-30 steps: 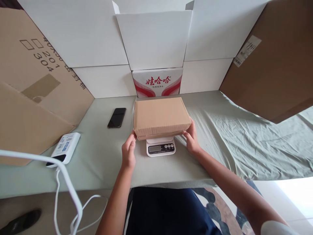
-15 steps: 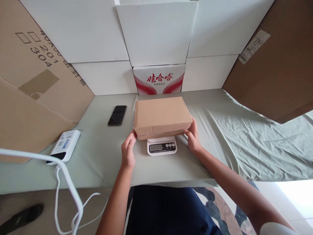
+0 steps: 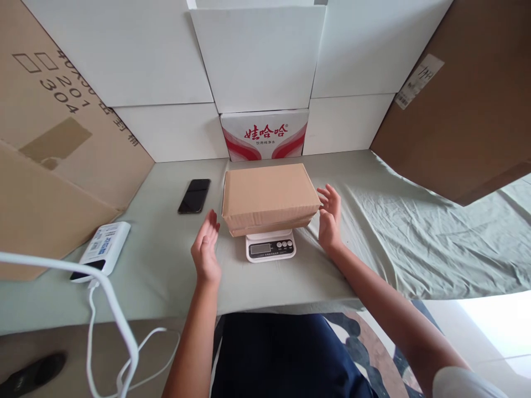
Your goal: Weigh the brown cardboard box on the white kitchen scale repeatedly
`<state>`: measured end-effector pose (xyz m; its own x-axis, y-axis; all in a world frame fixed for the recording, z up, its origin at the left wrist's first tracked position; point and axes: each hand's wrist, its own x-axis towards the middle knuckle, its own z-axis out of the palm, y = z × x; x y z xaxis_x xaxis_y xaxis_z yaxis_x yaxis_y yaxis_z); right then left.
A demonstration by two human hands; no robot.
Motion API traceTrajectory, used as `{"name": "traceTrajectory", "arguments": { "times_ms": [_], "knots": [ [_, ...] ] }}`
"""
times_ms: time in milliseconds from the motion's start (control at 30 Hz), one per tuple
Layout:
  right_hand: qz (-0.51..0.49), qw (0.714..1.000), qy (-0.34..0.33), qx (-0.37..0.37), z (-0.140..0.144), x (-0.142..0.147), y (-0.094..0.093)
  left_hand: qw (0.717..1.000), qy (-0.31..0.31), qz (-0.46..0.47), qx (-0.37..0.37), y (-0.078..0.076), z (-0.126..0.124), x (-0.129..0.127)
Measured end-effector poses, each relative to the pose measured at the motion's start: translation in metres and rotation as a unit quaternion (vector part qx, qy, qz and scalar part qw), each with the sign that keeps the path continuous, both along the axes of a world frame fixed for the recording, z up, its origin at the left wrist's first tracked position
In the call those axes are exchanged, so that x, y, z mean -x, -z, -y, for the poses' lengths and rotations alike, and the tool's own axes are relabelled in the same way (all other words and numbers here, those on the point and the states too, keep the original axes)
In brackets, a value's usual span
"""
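Note:
A closed brown cardboard box (image 3: pixel 269 193) rests on a white kitchen scale (image 3: pixel 271 247), whose display and buttons stick out in front of it. The scale's weighing surface is hidden under the box, and I cannot read its display. Left of the box, my left hand (image 3: pixel 206 249) is raised with its fingers extended, apart from the cardboard and holding nothing. My right hand (image 3: pixel 331 217) is open beside the box's right end, fingers spread; its fingertips are close to the box, and I cannot tell whether they touch it.
A black phone (image 3: pixel 194 196) lies on the green cloth (image 3: pixel 166 237) to the left. Beyond it sits a white device (image 3: pixel 103 249) with a white cable. White boxes (image 3: pixel 257 55) and a printed carton (image 3: pixel 265 135) line the back. Large cardboard boxes flank both sides.
Both hands have let go of the cardboard box and moved outward, fingers opening. The box stays on the scale. The whole view has shifted slightly.

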<state>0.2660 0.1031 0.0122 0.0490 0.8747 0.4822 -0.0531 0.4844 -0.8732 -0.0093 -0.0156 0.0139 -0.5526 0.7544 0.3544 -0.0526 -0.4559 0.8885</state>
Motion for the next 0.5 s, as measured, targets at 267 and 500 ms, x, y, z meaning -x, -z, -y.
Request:
{"name": "traceTrajectory", "arguments": {
  "times_ms": [267, 500],
  "knots": [
    [0.022, 0.998, 0.041, 0.037, -0.0104, -0.0071, 0.0006, 1.0, -0.009, 0.003, 0.012, -0.0009, -0.0009, 0.0001],
    [0.002, 0.998, 0.036, 0.047, -0.0119, -0.0074, 0.0005, 1.0, -0.005, 0.003, 0.019, 0.001, -0.0019, -0.0008]
  ]
}}
